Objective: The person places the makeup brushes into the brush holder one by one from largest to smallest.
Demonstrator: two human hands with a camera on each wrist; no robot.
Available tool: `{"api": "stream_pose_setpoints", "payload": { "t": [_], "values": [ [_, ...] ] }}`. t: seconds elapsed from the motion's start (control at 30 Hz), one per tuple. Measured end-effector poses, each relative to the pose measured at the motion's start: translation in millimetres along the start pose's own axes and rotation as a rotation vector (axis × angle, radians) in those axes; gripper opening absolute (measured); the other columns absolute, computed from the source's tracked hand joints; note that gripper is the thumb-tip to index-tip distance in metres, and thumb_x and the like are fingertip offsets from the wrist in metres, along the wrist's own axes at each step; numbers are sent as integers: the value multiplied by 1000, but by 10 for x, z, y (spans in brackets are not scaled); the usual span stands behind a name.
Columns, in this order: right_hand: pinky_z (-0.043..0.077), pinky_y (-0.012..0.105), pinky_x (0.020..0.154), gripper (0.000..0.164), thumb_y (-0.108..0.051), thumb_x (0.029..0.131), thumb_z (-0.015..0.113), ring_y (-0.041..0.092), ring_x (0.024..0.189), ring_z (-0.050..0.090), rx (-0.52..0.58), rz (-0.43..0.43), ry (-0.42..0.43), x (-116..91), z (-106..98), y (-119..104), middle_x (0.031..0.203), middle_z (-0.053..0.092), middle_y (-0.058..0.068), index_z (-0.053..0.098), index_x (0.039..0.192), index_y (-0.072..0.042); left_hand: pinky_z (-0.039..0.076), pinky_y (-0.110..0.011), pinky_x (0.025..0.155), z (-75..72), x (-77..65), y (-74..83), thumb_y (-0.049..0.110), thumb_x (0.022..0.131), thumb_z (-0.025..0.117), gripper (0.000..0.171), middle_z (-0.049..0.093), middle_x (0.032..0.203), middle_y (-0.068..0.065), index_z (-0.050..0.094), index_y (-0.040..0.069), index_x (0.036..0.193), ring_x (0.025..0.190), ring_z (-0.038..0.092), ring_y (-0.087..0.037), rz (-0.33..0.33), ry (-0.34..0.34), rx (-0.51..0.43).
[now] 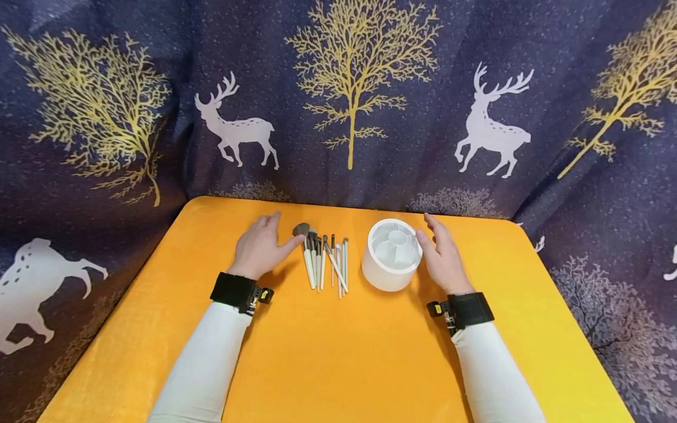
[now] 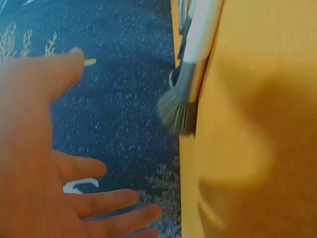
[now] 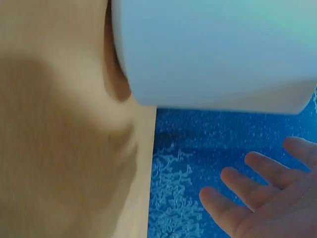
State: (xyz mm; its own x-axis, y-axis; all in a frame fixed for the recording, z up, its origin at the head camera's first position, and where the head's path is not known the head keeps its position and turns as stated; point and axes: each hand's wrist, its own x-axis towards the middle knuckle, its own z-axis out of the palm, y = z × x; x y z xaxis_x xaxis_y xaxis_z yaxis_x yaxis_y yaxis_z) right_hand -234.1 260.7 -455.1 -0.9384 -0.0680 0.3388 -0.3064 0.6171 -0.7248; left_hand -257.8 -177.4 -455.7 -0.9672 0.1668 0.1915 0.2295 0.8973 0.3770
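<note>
Several makeup brushes (image 1: 310,267) with pale handles lie side by side on the orange table, one slanting across others. Their dark bristles point to the far edge. Just left of them is my left hand (image 1: 259,247), its fingers spread and holding nothing; the left wrist view shows a fan-shaped brush (image 2: 185,94) apart from that hand. A round white brush holder (image 1: 388,273) with inner compartments stands upright to the right of the brushes. My right hand (image 1: 443,257) is at the holder's right side, fingers extended; in the right wrist view a gap separates the fingers from the holder (image 3: 213,54).
The orange tabletop (image 1: 338,358) stretches in front of both arms. Behind it hangs a dark blue curtain (image 1: 322,147) printed with white deer and golden trees. Each wrist wears a black strap (image 1: 233,291) with a small camera.
</note>
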Motion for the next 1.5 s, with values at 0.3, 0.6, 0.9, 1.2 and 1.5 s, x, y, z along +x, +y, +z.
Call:
{"api": "stream_pose_setpoints", "payload": {
  "t": [0.3, 0.6, 0.9, 1.2, 1.5],
  "values": [
    [31, 63, 129, 62, -35, 120, 49, 43, 160, 40, 178, -11, -35, -19, 143, -75, 173, 42, 23, 37, 170, -1, 61, -57, 86, 99, -26, 158, 61, 111, 60, 83, 64, 140, -33, 55, -10, 154, 111, 71, -45, -26, -4, -20],
    [33, 60, 128, 56, -32, 120, 48, 40, 156, 46, 198, -20, -26, -63, 242, -105, 168, 47, 22, 41, 168, -3, 60, -51, 78, 217, -37, 312, 54, 110, 64, 69, 71, 126, -24, 65, -6, 144, 96, 71, -36, -74, -42, -95],
    [32, 62, 127, 59, -39, 120, 49, 40, 157, 43, 193, 21, -36, -111, 308, -169, 170, 45, 20, 42, 168, -5, 37, -34, 51, 356, -34, 328, 51, 109, 67, 46, 65, 93, -14, 70, 5, 103, 60, 54, -22, -62, -34, -65],
    [32, 63, 127, 56, -38, 120, 49, 40, 156, 44, 181, 0, 9, -95, 387, -187, 167, 49, 21, 46, 164, -3, 27, -33, 47, 387, -13, 323, 49, 109, 68, 48, 45, 69, -4, 59, 13, 78, 51, 47, -20, -59, -46, -33],
    [30, 64, 128, 57, -39, 120, 48, 41, 156, 43, 176, -8, 24, -87, 419, -133, 168, 48, 21, 45, 165, -3, 23, -31, 48, 385, 83, 376, 47, 110, 67, 53, 38, 58, 2, 57, 17, 68, 47, 41, -18, -97, -117, -76]
  ]
}}
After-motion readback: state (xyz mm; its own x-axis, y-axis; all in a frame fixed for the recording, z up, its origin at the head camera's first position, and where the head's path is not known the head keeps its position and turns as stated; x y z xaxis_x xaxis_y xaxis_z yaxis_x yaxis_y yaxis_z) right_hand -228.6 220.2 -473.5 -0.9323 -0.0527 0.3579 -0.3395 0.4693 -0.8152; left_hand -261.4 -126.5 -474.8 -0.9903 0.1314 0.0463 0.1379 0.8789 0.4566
